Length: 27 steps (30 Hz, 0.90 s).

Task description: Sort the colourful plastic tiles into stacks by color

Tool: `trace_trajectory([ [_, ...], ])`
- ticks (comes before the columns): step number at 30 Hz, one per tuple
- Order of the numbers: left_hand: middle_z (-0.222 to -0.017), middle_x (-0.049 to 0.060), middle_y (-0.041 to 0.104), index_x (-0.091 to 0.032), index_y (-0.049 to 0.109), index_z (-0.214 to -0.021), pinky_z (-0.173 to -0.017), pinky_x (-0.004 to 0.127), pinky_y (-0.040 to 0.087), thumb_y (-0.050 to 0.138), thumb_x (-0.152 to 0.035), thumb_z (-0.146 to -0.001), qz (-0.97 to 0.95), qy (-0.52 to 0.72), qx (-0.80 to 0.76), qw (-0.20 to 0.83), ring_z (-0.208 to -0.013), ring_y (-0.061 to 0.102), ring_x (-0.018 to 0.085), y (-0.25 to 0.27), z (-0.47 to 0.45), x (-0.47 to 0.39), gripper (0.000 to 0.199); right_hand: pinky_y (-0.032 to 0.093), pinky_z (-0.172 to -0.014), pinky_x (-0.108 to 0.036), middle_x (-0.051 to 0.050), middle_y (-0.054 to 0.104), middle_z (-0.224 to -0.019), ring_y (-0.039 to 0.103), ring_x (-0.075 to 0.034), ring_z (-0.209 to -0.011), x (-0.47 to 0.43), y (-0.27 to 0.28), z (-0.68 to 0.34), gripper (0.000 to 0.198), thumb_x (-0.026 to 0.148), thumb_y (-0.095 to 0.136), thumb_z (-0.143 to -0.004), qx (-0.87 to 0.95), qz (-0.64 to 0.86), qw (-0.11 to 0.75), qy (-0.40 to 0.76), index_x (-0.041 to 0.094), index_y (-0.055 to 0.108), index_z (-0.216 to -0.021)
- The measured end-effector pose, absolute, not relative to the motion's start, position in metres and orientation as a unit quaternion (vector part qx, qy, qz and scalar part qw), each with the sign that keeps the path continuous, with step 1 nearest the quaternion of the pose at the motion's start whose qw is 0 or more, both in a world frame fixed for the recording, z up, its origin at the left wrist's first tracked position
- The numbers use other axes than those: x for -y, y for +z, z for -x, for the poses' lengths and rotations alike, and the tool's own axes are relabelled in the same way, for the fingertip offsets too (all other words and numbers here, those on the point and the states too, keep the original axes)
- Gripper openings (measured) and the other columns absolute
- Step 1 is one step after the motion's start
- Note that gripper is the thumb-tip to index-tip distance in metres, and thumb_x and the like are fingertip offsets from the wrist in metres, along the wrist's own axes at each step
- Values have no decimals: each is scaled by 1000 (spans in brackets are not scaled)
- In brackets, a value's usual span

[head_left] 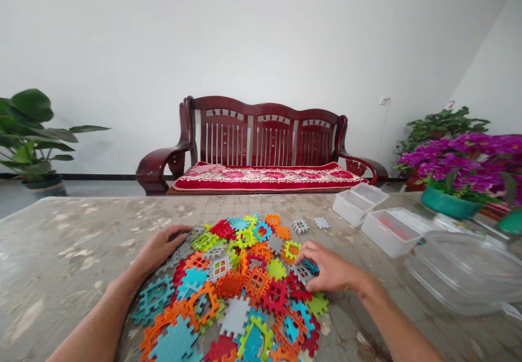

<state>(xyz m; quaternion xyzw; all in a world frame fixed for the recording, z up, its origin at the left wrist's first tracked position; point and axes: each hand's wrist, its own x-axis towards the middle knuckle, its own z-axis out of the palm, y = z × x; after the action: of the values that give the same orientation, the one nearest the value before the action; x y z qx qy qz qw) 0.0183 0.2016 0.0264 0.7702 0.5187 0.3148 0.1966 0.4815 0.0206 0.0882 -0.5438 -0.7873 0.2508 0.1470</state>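
Note:
A loose pile of interlocking plastic building panels [234, 318] in orange, red, lime, blue and grey covers the table in front of me. Some are solid squares, others have window cut-outs, and all have notched edges. At the pile's left edge, my left hand [166, 247] rests with its fingers apart, beside grey panels [176, 257]. On the right side, my right hand [328, 267] has its thumb and fingers around the edges of a grey window panel [302, 274]. A blue panel [310, 266] lies partly hidden under that hand.
Two grey panels [321, 223] lie apart behind the pile. On the right stand clear plastic boxes [389, 237], a large clear lidded container [468, 269] and purple flowers in a green pot [451, 203]. A wooden bench [265, 133] stands beyond the patterned table [81, 237].

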Motion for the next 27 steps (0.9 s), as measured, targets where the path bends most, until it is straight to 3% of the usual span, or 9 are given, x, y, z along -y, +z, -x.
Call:
trace_trajectory([
  [3, -108, 7, 78, -23, 76, -104, -97, 39, 53, 55, -65, -75, -773, 313, -516, 197, -103, 70, 29, 26, -18, -202, 55, 44, -89, -30, -2, 54, -107, 55, -21, -100, -22, 88, -481, 61, 24, 78, -61, 792, 541, 133, 251, 28, 66, -120],
  [9, -109, 7, 77, -22, 76, -104, -98, 40, 52, 54, -64, -76, -774, 309, -517, 195, -104, 70, 29, 24, -18, -205, 55, 44, -89, -31, -2, 54, -107, 55, -21, -98, -23, 91, -479, 52, 27, 79, -59, 790, 539, 140, 258, 25, 68, -110],
  [15, -108, 6, 78, -24, 77, -104, -96, 38, 53, 55, -63, -76, -780, 306, -513, 186, -103, 70, 29, 26, -18, -204, 52, 49, -83, -32, -4, 63, -109, 59, -20, -94, -40, 83, -506, 53, 30, 74, -65, 679, 575, 324, 322, 21, 62, -115],
  [19, -110, 5, 77, -25, 76, -106, -96, 37, 53, 54, -61, -78, -779, 306, -513, 187, -104, 70, 28, 23, -16, -204, 51, 52, -78, -34, -7, 67, -112, 61, -19, -83, -68, 64, -543, 53, 29, 70, -64, 575, 666, 418, 226, 20, 62, -116],
  [24, -108, 6, 78, -25, 77, -105, -95, 37, 54, 55, -64, -77, -779, 314, -509, 190, -103, 70, 29, 21, -15, -206, 53, 51, -87, -38, -8, 68, -112, 64, -23, -91, -94, 46, -579, 52, 20, 65, -60, 567, 729, 376, 72, 20, 66, -112],
  [27, -107, 6, 78, -25, 77, -105, -94, 37, 54, 55, -64, -77, -780, 311, -509, 189, -102, 70, 28, 21, -15, -206, 53, 50, -89, -38, -9, 67, -117, 64, -25, -99, -103, 43, -585, 53, 17, 63, -61, 577, 739, 344, 42, 20, 67, -114],
])
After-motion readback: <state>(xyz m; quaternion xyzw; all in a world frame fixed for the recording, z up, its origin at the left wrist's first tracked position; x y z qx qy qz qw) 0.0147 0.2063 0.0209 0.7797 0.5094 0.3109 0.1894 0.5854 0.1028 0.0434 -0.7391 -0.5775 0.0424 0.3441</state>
